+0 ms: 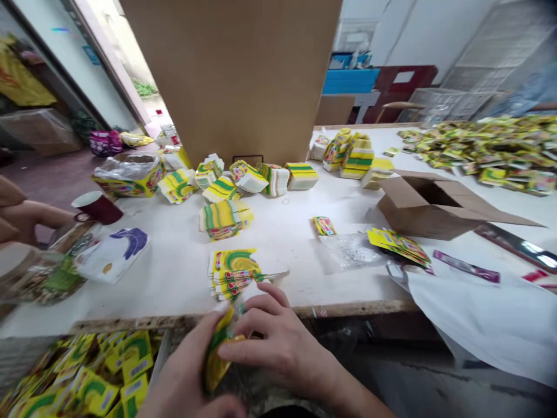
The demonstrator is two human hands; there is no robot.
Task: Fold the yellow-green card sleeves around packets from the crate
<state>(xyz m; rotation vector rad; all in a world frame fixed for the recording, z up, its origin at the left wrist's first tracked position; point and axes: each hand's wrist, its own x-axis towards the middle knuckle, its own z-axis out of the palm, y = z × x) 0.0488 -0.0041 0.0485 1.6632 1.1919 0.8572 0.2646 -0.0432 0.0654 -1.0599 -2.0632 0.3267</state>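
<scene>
A yellow-and-green packet [220,351] is held over the near table edge, partly covered by my fingers and blurred. My left hand [187,371] grips it from the left side. With fingers curled, my right hand [276,331] presses its thumb and fingertips against the packet's right side. A whitish piece shows at the fingertips, too blurred to make out. Just beyond my hands lies a fanned stack of yellow packets [232,264] on the white table [169,255]. Behind that sits another packet stack [221,219], loosely bundled.
A tall cardboard sheet [239,75] stands behind a row of packet bundles. On the right are an open carton [435,206], a plastic bag [352,251] and a large packet heap [491,145]. A mug [98,208] stands left, near another person's arm [35,212]. Loose packets [100,371] fill a container below.
</scene>
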